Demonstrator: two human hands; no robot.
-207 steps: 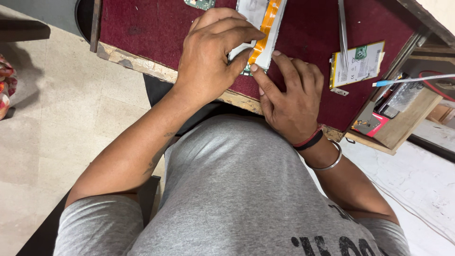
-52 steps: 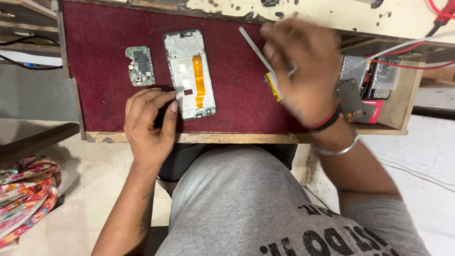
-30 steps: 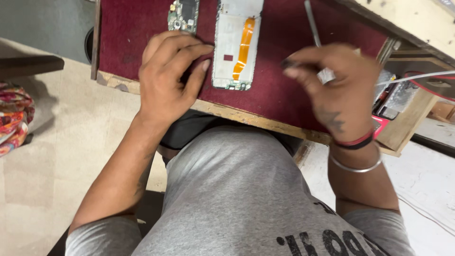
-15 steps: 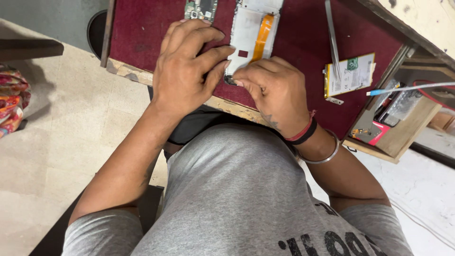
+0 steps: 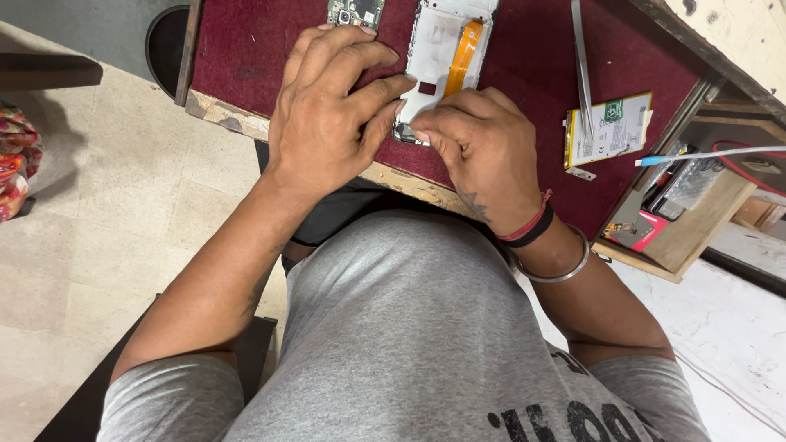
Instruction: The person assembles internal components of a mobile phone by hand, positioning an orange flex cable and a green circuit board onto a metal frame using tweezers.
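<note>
Workbench: I saw the maroon-topped table carrying everything.
Phone frame: the opened white phone frame lay near the front edge, top cut off.
Left hand: my left hand pressed its side, steadying it.
Right hand: my right hand pinched its lower end; fingertips hid what.
Battery: the flat battery lay toward the right edge.

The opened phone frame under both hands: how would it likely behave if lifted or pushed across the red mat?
The phone frame looks thin and flat, so probably light, and it would slide rather than roll. With its orange ribbon cable exposed, it is likely fragile. The left hand and right hand both press its near end, which suggests it shifts easily.
</note>
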